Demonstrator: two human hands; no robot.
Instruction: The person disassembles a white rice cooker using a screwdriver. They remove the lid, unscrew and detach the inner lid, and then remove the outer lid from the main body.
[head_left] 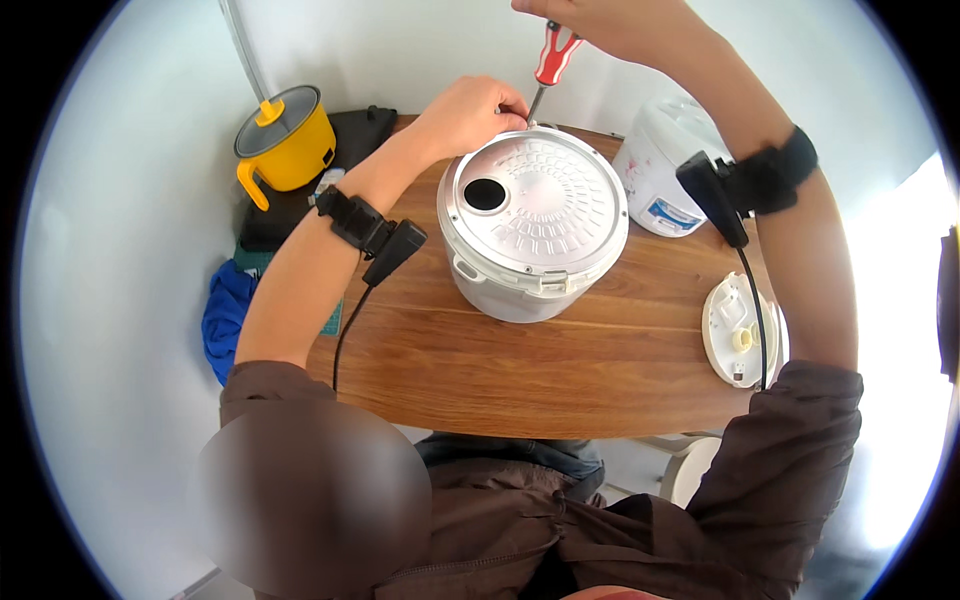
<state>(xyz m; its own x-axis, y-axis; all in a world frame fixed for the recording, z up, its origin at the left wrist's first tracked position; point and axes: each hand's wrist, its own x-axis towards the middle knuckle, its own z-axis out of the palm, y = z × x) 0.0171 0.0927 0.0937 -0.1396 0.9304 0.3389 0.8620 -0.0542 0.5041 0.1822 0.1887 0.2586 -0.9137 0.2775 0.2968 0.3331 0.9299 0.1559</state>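
Observation:
A round white appliance (520, 300) stands on the table, with an embossed silver metal plate (545, 205) on top. The plate has a round black hole (485, 195) left of its middle, and small screws sit around its rim. At the far edge, a screwdriver (553, 62) with a red and white handle points down to the rim. My right hand (600, 22) grips its handle from above, partly cut off by the upper edge of the view. Beside the shaft's tip, my left hand (474, 116) is closed in a pinch at the rim; what its fingers hold is hidden.
A yellow pot (290, 145) with a lid stands at the far left on a black item (362, 135). Blue cloth (228, 310) lies below it. A whitish container (655, 175) is behind right, and a round white cover (722, 335) lies at the table's (520, 385) right.

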